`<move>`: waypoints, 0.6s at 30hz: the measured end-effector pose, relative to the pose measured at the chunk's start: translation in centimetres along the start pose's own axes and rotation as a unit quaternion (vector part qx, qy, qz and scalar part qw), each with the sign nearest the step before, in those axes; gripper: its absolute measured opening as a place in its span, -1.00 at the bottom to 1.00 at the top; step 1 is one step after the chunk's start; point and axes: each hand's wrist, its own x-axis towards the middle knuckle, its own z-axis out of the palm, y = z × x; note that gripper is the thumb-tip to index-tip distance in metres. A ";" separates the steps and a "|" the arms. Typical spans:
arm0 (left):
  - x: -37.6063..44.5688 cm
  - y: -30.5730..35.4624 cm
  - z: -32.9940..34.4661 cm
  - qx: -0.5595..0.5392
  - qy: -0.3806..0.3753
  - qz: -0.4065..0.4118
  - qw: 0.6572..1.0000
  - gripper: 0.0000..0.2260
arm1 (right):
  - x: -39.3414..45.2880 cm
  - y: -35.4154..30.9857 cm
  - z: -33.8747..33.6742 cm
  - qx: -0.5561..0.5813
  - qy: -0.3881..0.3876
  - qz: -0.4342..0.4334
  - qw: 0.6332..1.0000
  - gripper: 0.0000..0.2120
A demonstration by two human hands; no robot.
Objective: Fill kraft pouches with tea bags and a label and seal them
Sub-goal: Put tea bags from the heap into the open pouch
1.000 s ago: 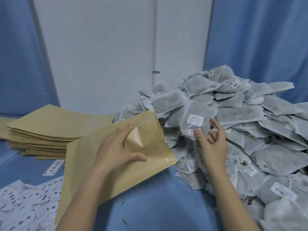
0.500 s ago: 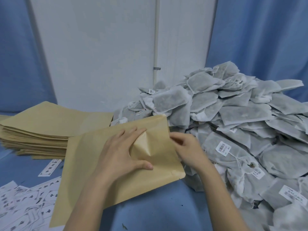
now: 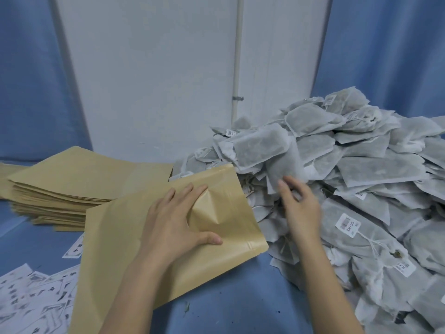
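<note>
R hand [image 3: 301,208], fingers loosely curled w/ nothing clearly in them, sits at the tea bag pile [image 3: 361,169], bags just past its tips at 12 o'clock, while L hand [image 3: 175,222] grips the pouch [image 3: 134,249], mouth toward 3 o'clock.

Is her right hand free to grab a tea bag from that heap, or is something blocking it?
Probably yes. The right hand is at the near edge of the tea bag heap, fingers loose, holding nothing, with nothing between them. The left hand holds the kraft pouch off to the side.
</note>
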 end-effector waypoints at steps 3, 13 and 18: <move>0.0 -0.2 -0.3 -0.006 0.006 -0.007 1.000 -0.05 | 0.1 -1.4 -2.1 0.013 0.140 -0.013 0.990 -0.80; -0.5 -0.1 -0.9 -0.020 0.007 -0.001 1.000 -0.04 | -0.6 -4.9 -5.4 0.092 -0.021 0.000 0.996 -0.75; -0.6 0.5 -1.2 -0.048 -0.006 0.041 0.998 -0.11 | -1.6 -5.5 -3.9 0.117 -0.191 0.009 0.974 -0.75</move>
